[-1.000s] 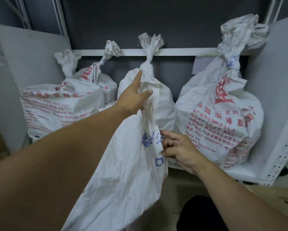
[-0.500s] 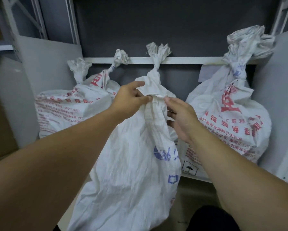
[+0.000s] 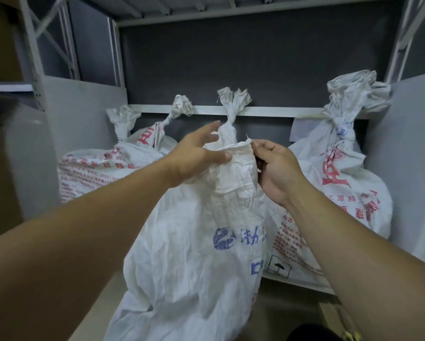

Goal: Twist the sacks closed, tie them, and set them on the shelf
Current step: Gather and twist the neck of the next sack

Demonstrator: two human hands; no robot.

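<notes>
Starting left of the grip, we've got two knotted sacks with red print sitting on the shelf (image 3: 298,283): a big left sack (image 3: 103,173) and a back sack (image 3: 154,136) tucked behind it.

Then our left hand (image 3: 194,156) is on the left side of the neck of the blue-printed sack (image 3: 194,254). It's spread wide, fingers stretched straight past the rim, thumb lying flat on the front of the fabric. The mouth is untied and bunched between our two hands. The body drops below them, in front of the shelf edge, not on it.

Right behind the grip there's a middle sack (image 3: 233,102), tied, its knot poking up above our fingers.

Our right hand (image 3: 277,168) pinches the right corner of the rim, fingers curled in.

Further right of that, a right sack (image 3: 349,183), tied and red-printed, stands on the shelf just beside the side panel (image 3: 403,156).
</notes>
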